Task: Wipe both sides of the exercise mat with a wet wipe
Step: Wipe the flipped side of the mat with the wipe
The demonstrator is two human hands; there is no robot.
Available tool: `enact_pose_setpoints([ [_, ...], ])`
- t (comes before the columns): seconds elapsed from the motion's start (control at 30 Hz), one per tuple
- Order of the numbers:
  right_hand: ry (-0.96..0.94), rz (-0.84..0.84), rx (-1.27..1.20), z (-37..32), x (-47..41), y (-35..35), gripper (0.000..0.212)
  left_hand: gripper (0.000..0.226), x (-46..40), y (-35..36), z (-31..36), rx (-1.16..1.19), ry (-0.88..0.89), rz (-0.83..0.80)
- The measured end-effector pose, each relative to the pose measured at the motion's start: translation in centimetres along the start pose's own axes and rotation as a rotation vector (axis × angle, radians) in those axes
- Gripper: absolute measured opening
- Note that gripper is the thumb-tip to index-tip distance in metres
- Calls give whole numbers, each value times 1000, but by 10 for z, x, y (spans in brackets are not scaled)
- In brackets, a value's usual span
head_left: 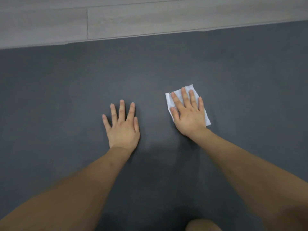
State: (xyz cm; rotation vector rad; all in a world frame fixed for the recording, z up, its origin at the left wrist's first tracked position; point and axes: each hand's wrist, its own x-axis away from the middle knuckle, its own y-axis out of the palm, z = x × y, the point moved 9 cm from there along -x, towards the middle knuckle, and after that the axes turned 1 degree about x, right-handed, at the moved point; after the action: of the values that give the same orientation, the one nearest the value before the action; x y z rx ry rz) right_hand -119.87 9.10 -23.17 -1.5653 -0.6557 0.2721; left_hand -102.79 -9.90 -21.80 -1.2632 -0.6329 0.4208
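- Lay flat across nearly the whole view: the dark grey exercise mat [66, 90], its far edge running left to right and rising slightly toward the right.
- Showed a matte, faintly textured surface, with a paler, hazy patch between the two forearms.
- Sat on the mat right of centre: the white wet wipe [190, 89], folded into a rough rectangle and tilted a little.
- Pressed flat on the wipe — the right hand [188, 114], palm down, fingers straight and slightly spread, thumb on the wipe's left edge.
- Gripped nothing in that hand; merely bore down on the wipe, leaving the far corners and the right edge peeking out around the fingers.
- Rested directly on the mat to the left of the wipe: the left hand [122, 127], palm down, fingers extended and fanned, holding nothing.
- Kept apart from each other, the two hands, with bare mat between them.
- Reached in from the lower corners: both bare forearms, angled inward toward the hands.
- Poked into the bottom edge, right of centre — a rounded bit of bare skin, likely a knee [202, 225], too cropped to tell for sure.
- Lay beyond the mat's far edge: pale grey wood-look floor [150, 17], with plank seams visible, one short seam crossing at the left.
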Motion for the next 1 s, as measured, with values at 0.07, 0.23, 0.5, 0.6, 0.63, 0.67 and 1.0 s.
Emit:
enact_pose_setpoints([
  [0.07,139,5,-15,64,-2,-9,58,57,-2,7,50,-2,102,-4],
  [0.23,429,14,-68,146,25,-13,60,56,4,22,118,-11,268,-70],
  [0.5,382,54,-62,19,46,12,62,55,23,17,28,12,251,15],
  [0.6,249,48,-62,-56,39,19,61,54,32,4,-31,67,211,60],
  [0.63,210,43,-51,-80,37,21,60,55,35,0,-52,75,184,71],
  [0.67,178,34,-38,-104,36,23,60,55,39,-3,-74,80,147,75],
  [1.0,165,17,36,-185,37,33,61,58,64,-9,-201,34,70,120],
])
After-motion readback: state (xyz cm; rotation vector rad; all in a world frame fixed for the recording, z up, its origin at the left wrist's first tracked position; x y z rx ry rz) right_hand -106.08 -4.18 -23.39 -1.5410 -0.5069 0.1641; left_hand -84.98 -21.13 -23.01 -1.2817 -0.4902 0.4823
